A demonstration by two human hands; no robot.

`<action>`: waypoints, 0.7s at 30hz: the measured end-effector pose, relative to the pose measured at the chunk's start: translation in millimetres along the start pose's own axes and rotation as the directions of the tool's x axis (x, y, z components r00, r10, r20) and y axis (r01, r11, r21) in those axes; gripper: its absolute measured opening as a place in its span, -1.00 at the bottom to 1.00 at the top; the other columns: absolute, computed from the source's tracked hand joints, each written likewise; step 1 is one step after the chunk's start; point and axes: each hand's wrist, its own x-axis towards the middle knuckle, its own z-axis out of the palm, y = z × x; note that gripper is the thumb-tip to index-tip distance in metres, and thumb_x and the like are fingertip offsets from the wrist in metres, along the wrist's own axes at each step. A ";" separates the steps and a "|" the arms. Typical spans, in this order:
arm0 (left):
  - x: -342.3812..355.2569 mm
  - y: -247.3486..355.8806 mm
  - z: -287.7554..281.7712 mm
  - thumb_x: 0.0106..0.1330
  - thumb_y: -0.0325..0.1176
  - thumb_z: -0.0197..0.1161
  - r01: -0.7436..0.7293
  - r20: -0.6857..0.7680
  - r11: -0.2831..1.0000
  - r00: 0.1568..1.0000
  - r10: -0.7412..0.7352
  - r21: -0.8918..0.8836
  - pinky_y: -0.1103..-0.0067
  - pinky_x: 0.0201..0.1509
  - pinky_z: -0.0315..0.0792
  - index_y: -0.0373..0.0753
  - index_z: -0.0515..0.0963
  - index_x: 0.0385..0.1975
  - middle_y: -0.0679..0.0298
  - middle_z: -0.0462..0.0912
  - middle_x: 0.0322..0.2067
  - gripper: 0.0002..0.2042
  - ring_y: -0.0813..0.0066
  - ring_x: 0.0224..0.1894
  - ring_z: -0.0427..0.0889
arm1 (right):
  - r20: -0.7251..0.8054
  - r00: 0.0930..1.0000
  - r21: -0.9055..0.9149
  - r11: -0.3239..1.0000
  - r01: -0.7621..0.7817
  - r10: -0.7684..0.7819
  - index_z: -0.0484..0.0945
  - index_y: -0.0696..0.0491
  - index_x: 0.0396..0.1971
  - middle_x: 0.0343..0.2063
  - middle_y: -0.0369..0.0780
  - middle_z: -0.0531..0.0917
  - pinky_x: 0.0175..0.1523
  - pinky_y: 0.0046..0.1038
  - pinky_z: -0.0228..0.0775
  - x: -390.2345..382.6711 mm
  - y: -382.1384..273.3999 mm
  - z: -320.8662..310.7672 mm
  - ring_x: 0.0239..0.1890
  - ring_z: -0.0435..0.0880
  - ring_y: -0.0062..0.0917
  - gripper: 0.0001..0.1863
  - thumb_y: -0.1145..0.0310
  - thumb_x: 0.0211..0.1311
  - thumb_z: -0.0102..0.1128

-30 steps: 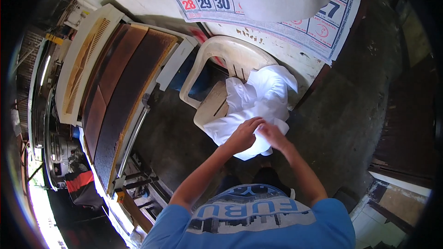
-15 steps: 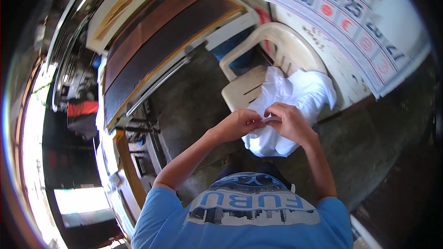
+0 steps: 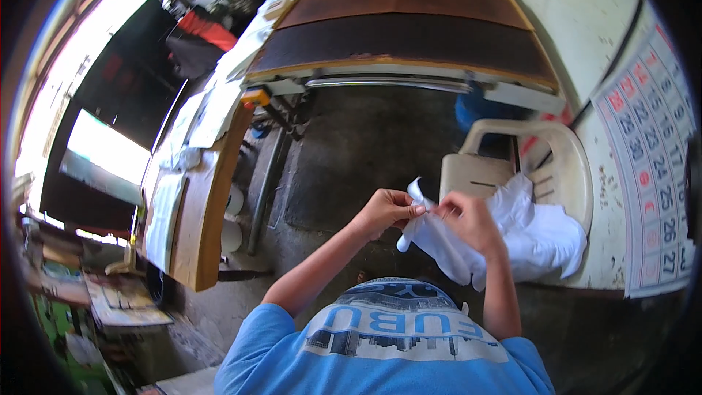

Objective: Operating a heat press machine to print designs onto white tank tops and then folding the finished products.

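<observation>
A white garment or cloth is heaped on the seat of a beige plastic chair to my front right. One part of it stretches off the seat to my hands. My left hand pinches the edge of this white cloth between thumb and fingers, with a small corner standing up above them. Close beside it, my right hand is closed with its fingertips together at the same edge. Whatever lies right between the right fingertips is too small to make out. The cloth hangs below both hands.
Ahead stands a wide table with a dark brown and black top and a metal bar along its front. A wooden bench with white cloths runs along my left. A blue container sits behind the chair; a calendar hangs at right.
My view has turned left, so the table and chair appear farther right. Part of the white cloth has come away from the chair with my hands, and its edge shows a raised corner.
</observation>
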 end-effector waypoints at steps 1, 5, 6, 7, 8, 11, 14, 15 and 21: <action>-7.7 -6.1 -8.0 0.05 -0.28 0.29 -0.036 -0.044 0.994 0.999 0.032 -0.102 0.67 -0.49 0.43 -0.23 0.46 -0.59 0.37 0.52 -0.60 -0.81 0.65 -0.56 0.50 | 0.151 0.988 0.077 0.996 -0.056 0.044 0.41 0.20 -0.50 -0.61 -0.13 0.52 -0.44 -0.48 0.31 3.4 -5.4 19.9 -0.56 0.52 -0.43 -0.84 0.41 0.06 0.12; -45.2 -14.6 -48.5 0.15 -0.28 0.19 -0.078 -0.160 0.971 0.986 0.042 -0.227 0.70 -0.44 0.47 -0.21 0.45 -0.53 0.38 0.52 -0.58 -0.85 0.67 -0.53 0.52 | 0.142 0.990 0.098 0.995 -0.031 0.017 0.43 0.22 -0.48 -0.63 -0.15 0.52 -0.46 -0.52 0.33 21.0 -25.5 96.7 -0.54 0.51 -0.63 -0.83 0.39 0.11 0.08; -54.3 -16.5 -60.3 0.16 -0.27 0.16 -0.112 -0.214 0.961 0.975 0.057 -0.255 0.70 -0.43 0.48 -0.20 0.45 -0.52 0.38 0.52 -0.57 -0.84 0.67 -0.52 0.53 | 0.122 0.992 0.136 0.990 -0.038 0.021 0.43 0.22 -0.47 -0.64 -0.16 0.51 -0.46 -0.53 0.34 27.3 -30.0 109.6 -0.55 0.51 -0.64 -0.84 0.41 0.12 0.05; -62.6 -17.8 -71.0 0.18 -0.26 0.14 -0.142 -0.261 0.949 0.963 0.067 -0.280 0.70 -0.43 0.49 -0.20 0.45 -0.52 0.39 0.52 -0.56 -0.84 0.67 -0.52 0.54 | 0.098 0.995 0.176 0.983 -0.048 0.031 0.44 0.21 -0.45 -0.64 -0.16 0.51 -0.47 -0.54 0.35 31.9 -34.3 121.9 -0.56 0.50 -0.65 -0.86 0.42 0.13 0.03; -70.1 -17.6 -82.1 0.20 -0.25 0.12 -0.186 -0.290 0.934 0.952 0.094 -0.306 0.67 -0.40 0.50 -0.20 0.46 -0.50 0.38 0.53 -0.55 -0.83 0.65 -0.50 0.55 | 0.056 0.998 0.219 0.976 -0.018 0.006 0.45 0.20 -0.46 -0.62 -0.19 0.52 -0.46 -0.56 0.39 36.9 -38.5 135.3 -0.58 0.51 -0.63 -0.87 0.44 0.15 -0.01; -86.9 -15.7 -114.0 0.26 -0.25 0.03 -0.344 -0.398 0.817 0.904 0.154 -0.464 0.58 -0.33 0.52 -0.19 0.45 -0.44 0.35 0.52 -0.47 -0.83 0.58 -0.41 0.56 | 0.013 0.989 0.639 0.760 -0.120 0.145 0.45 0.18 -0.48 -0.58 -0.22 0.53 -0.40 -0.53 0.46 59.4 -39.5 169.8 -0.54 0.54 -0.57 -0.86 0.44 0.17 -0.04; -109.8 -17.0 -175.7 0.30 -0.30 -0.10 -0.499 -0.496 0.603 0.847 0.189 -0.622 0.52 -0.29 0.53 -0.19 0.40 -0.40 0.35 0.50 -0.39 -0.84 0.50 -0.38 0.54 | 0.024 0.933 0.971 0.214 -0.108 0.360 0.44 0.09 -0.48 -0.47 -0.19 0.56 -0.30 -0.35 0.54 82.9 -25.4 167.3 -0.44 0.59 -0.47 -0.84 0.44 0.21 -0.14; -117.9 -16.5 -193.8 0.30 -0.30 -0.10 -0.528 -0.520 0.564 0.832 0.193 -0.635 0.52 -0.30 0.52 -0.18 0.40 -0.39 0.35 0.50 -0.39 -0.85 0.50 -0.39 0.54 | 0.002 0.918 0.987 0.147 -0.066 0.398 0.44 0.08 -0.47 -0.44 -0.18 0.57 -0.28 -0.32 0.54 86.9 -17.4 164.3 -0.41 0.59 -0.46 -0.85 0.43 0.21 -0.15; -150.1 -17.2 -291.5 0.25 -0.32 -0.01 -0.695 -0.735 0.375 0.676 0.051 -0.613 0.42 -0.20 0.45 -0.27 0.44 -0.36 0.30 0.51 -0.49 -0.84 0.43 -0.42 0.52 | -0.197 0.883 0.972 0.199 0.121 0.426 0.47 0.05 -0.40 -0.37 -0.23 0.57 -0.18 -0.40 0.44 94.0 10.2 139.6 -0.30 0.55 -0.50 -0.87 0.39 0.17 -0.08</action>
